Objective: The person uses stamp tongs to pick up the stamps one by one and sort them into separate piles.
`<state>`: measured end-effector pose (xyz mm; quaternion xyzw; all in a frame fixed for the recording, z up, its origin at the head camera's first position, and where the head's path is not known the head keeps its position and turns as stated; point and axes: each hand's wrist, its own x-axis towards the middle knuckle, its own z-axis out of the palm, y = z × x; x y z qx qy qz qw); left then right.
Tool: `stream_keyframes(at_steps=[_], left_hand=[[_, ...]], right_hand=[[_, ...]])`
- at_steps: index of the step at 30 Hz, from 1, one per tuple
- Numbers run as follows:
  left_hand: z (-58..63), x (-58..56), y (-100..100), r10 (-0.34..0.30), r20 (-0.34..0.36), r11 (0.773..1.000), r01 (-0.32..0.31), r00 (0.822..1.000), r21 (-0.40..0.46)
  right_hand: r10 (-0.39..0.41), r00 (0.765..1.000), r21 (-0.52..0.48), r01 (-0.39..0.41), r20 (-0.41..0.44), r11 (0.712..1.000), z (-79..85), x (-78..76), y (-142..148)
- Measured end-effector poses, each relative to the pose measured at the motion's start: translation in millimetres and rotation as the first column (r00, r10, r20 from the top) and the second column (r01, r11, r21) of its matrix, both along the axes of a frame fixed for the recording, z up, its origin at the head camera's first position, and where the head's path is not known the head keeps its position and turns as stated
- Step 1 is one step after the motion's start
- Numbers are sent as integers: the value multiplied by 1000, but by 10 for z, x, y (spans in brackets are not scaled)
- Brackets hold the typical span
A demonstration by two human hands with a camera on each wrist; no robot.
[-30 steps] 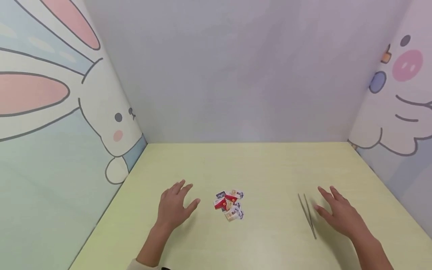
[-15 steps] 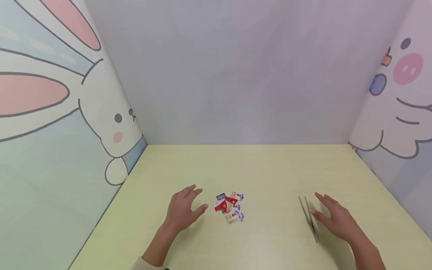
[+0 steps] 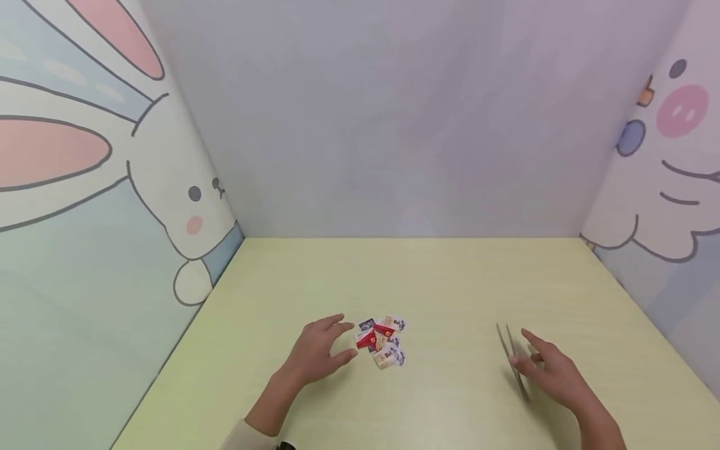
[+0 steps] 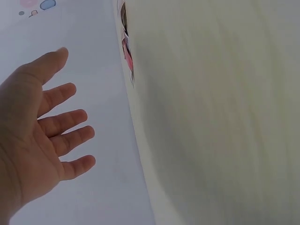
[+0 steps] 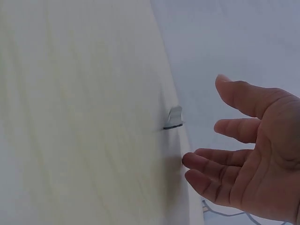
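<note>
A loose pile of small printed paper pieces that look like stamps point(image 3: 382, 344), some red, lies on the pale table. Just left of it, my left hand point(image 3: 317, 351) hovers with fingers spread and relaxed, holding nothing. The left wrist view shows the stamps edge-on point(image 4: 127, 54) beyond my thumb. To the right lies a pair of thin metal tweezers point(image 3: 523, 389), its tips spread apart and pointing away from me. My right hand point(image 3: 554, 375) is over its right side, thumb overlapping it in the head view. In the right wrist view the tweezers point(image 5: 174, 116) appear apart from my loosely bent fingers point(image 5: 206, 164).
The light yellow-green tabletop point(image 3: 444, 281) ends at a plain grey back wall point(image 3: 382, 125). A side panel with a cartoon rabbit point(image 3: 180, 219) stands on the left, and one with a pink-nosed figure point(image 3: 682, 112) on the right.
My left hand has moved right, closer to the stamps. My right hand has shifted left over the tweezers, its fingers bending more. Stamps and tweezers stay where they were.
</note>
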<state>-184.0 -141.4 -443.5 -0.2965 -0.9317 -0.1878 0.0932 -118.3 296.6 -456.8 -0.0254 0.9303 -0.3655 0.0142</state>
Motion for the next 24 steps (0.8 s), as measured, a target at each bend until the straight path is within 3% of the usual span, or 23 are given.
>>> stream_keyframes(at_steps=[10, 24], left_hand=[[0, 6, 73, -59, 71, 996, 63, 996, -64], [-12, -5, 181, -113, 180, 984, 135, 977, -113]], right_hand=[[-57, 985, -204, 90, 164, 975, 14, 41, -93], [-221, 950, -180, 262, 218, 948, 5, -3, -291]])
